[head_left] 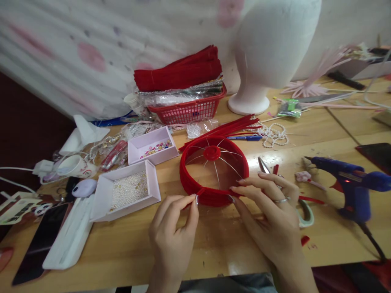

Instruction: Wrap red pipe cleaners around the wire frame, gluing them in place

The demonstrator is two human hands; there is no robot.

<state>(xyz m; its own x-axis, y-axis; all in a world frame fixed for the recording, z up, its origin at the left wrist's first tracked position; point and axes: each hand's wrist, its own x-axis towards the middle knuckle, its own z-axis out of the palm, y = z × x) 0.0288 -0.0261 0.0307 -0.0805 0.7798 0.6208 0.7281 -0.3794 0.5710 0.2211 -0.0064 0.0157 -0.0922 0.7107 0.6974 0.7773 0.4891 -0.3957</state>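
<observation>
A round red frame (184, 175) wrapped in fuzzy pipe cleaners stands on the table before me. Thin wires cross its inside to a small red disc (211, 153). At the near side, my left hand (174, 232) pinches a red pipe cleaner against the band, thumb and index finger together. My right hand (271, 219) grips the band's near right part between thumb and fingers; a ring is on one finger. Scissors (306, 215) with pale green handles lie partly hidden behind the right hand. Loose red pipe cleaners (229, 128) lie just behind the frame.
Left stand two white boxes, one of pearl beads (154, 199), one of coloured gems (174, 152). Behind are a red basket (189, 113) and a white mannequin head (275, 44). A blue glue gun (351, 179) lies right. A phone (39, 244) is at far left.
</observation>
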